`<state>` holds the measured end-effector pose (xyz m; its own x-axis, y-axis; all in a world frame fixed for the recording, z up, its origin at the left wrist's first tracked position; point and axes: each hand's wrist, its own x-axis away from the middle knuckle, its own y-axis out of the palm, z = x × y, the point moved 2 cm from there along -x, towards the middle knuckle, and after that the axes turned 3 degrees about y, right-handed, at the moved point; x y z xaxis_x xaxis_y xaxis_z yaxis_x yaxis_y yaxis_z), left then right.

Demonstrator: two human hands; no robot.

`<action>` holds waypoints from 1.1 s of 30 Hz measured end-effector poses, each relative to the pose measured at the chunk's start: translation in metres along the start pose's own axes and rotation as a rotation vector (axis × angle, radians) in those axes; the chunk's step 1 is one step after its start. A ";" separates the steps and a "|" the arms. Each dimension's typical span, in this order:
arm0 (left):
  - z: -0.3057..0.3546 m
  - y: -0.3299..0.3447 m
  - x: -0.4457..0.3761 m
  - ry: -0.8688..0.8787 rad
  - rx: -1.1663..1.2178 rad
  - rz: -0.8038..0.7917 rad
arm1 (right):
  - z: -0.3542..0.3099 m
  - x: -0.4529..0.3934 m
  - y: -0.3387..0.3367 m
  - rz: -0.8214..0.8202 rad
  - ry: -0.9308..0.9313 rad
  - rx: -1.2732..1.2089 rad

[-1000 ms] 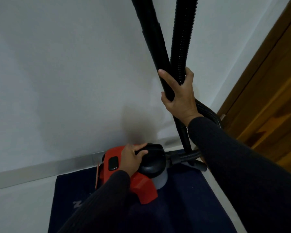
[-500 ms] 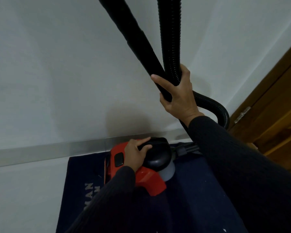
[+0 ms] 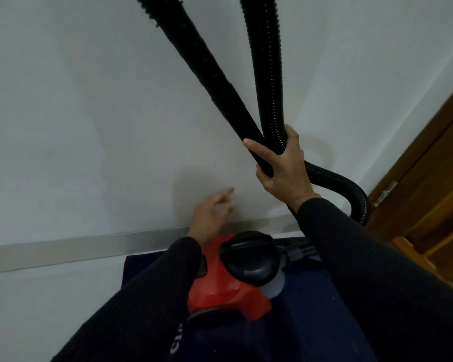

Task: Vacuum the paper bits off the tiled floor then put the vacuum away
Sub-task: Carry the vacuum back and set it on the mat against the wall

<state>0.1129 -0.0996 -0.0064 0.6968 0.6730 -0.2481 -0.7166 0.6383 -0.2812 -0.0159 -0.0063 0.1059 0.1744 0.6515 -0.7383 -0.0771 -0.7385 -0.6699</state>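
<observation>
Right hand [image 3: 285,171] grips wand [image 3: 220,82] and hose [image 3: 267,74]; left hand [image 3: 215,215] hovers spread above vacuum [image 3: 230,291].

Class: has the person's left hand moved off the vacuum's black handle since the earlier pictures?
Yes. The left hand has lifted off the black handle, now open against the wall, above the baseboard.

Vacuum body [image 3: 228,293]: glossy red plastic, black plastic handle. Hose [image 3: 268,74]: ribbed black plastic, right of smooth matt wand [image 3: 207,64]. Mat [image 3: 298,330]: dark matt cloth. Door [image 3: 434,184], right edge: varnished wood. Wall [image 3: 76,113]: matt.
</observation>
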 end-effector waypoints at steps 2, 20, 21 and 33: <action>0.043 -0.011 -0.016 0.087 0.193 0.172 | -0.003 -0.001 -0.005 0.014 0.000 0.002; 0.267 0.067 -0.121 0.604 0.294 -0.076 | 0.084 -0.048 -0.150 0.253 0.423 -0.183; 0.275 0.080 -0.128 0.611 0.286 -0.097 | 0.096 -0.047 -0.161 0.261 0.450 -0.175; 0.342 0.254 -0.197 0.714 0.084 -0.397 | 0.234 -0.029 -0.221 0.317 0.746 -0.171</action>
<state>-0.2164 0.0577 0.2880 0.7306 0.0098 -0.6828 -0.3930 0.8238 -0.4086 -0.2339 0.1791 0.2572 0.7796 0.1663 -0.6037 -0.0924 -0.9230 -0.3736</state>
